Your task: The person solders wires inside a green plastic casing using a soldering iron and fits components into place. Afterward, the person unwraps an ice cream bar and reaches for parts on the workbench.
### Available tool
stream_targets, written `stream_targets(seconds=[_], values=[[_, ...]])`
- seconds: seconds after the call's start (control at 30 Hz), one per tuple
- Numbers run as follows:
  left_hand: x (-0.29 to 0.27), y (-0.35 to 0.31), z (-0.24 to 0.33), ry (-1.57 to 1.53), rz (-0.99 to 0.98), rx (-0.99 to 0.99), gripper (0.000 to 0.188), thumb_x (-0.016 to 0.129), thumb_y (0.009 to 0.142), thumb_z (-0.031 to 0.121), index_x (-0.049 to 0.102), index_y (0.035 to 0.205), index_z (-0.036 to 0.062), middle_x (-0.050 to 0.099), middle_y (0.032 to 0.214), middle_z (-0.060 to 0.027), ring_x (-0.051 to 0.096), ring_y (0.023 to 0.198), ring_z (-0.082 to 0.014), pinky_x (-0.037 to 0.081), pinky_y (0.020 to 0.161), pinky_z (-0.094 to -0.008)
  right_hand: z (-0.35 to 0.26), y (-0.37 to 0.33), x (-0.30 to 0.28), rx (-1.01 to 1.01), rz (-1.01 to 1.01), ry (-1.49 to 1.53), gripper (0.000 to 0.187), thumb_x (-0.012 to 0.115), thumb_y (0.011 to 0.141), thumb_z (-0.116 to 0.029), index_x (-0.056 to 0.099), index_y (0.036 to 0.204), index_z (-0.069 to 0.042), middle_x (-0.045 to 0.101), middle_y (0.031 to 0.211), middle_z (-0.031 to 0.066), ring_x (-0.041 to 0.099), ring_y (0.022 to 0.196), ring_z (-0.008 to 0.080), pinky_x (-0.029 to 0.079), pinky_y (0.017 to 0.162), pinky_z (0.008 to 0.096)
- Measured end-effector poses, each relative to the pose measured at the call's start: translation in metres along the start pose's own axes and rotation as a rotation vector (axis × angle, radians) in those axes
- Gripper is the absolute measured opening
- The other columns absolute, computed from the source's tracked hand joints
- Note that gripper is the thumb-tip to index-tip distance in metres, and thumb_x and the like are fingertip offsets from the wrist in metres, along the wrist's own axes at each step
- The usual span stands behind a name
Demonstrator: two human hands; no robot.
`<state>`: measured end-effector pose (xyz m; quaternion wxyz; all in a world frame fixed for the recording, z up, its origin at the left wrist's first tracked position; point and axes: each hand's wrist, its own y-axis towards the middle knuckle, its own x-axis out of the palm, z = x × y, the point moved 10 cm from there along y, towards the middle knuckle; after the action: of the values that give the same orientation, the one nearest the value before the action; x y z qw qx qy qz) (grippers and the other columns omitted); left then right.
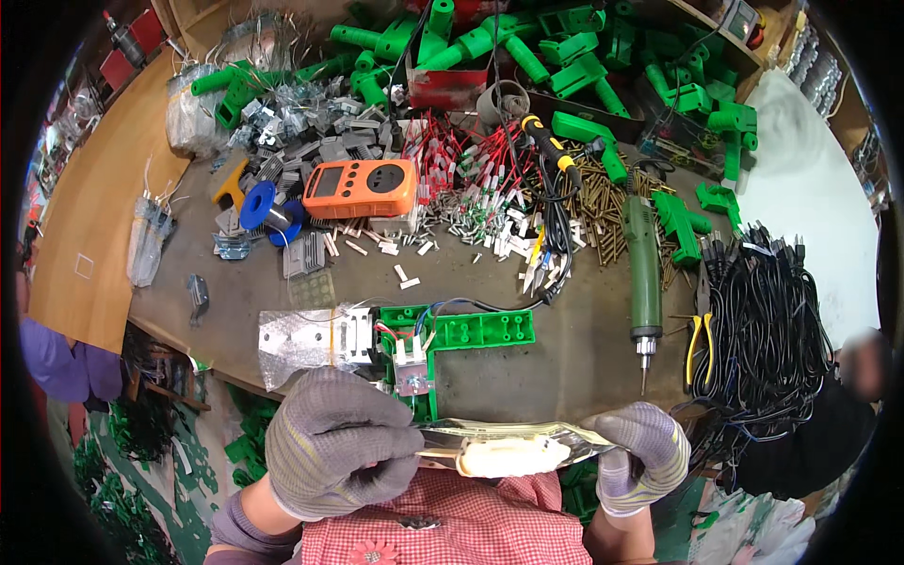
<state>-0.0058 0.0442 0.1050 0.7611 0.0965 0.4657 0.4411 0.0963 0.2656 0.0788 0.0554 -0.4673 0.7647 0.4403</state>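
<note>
Both my hands wear grey gloves. My left hand (344, 444) pinches the left end of a shiny clear strip, and my right hand (643, 457) pinches its right end. Against the strip lies a cream-coloured, rod-like piece (513, 456), with a thin pale lead running toward my left fingers. Just beyond the hands, a green plastic housing half (480, 330) lies open on the bench. Coloured wires and white connectors (409, 352) sit inside it. A silvery perforated metal sleeve (315, 341) rests at its left, beyond my left hand.
Behind lie an orange multimeter (361, 187), a blue solder spool (271, 214), a soldering iron (551, 151), loose screws (607, 212) and green housings (574, 66). At right are a green electric screwdriver (644, 273), yellow-handled pliers (699, 344) and bundled black cords (772, 320). Another person (800, 443) is at far right.
</note>
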Motion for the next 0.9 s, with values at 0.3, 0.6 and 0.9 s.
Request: stream_targets(seconds=[0.3,0.6,0.9], values=[[-0.001,-0.009,-0.004,-0.031,0.058,-0.035,0.024,0.084,0.063,0.009,0.075,0.085,0.0155,0.064,0.097,-0.0014,0.062,0.076,-0.0188,0.051,0.068,-0.0321,0.001,-0.004,-0.003,0.003,0.04,0.01,0.02,0.071,0.087,-0.025,0.071,0.09,-0.006,0.07,0.073,0.0088,0.064,0.058,0.022,0.049,0.055,0.0319],[-0.005,-0.021,-0.013,-0.092,0.147,-0.014,0.026,0.083,0.064,0.009,0.077,0.087,0.0176,0.06,0.098,-0.0032,0.062,0.077,-0.0192,0.052,0.069,-0.0315,-0.003,-0.004,0.003,-0.033,0.02,-0.063,0.025,0.067,0.094,-0.03,0.067,0.093,-0.005,0.069,0.073,0.0092,0.064,0.061,0.0221,0.049,0.058,0.0313],[-0.013,-0.028,-0.008,-0.11,0.198,0.059,0.024,0.084,0.067,0.01,0.077,0.088,0.0168,0.054,0.099,-0.004,0.063,0.08,-0.021,0.052,0.068,-0.0328,-0.02,0.002,-0.002,-0.084,0.047,-0.001,0.029,0.068,0.093,-0.032,0.066,0.091,-0.003,0.069,0.072,0.0097,0.063,0.057,0.0218,0.047,0.054,0.0313]])
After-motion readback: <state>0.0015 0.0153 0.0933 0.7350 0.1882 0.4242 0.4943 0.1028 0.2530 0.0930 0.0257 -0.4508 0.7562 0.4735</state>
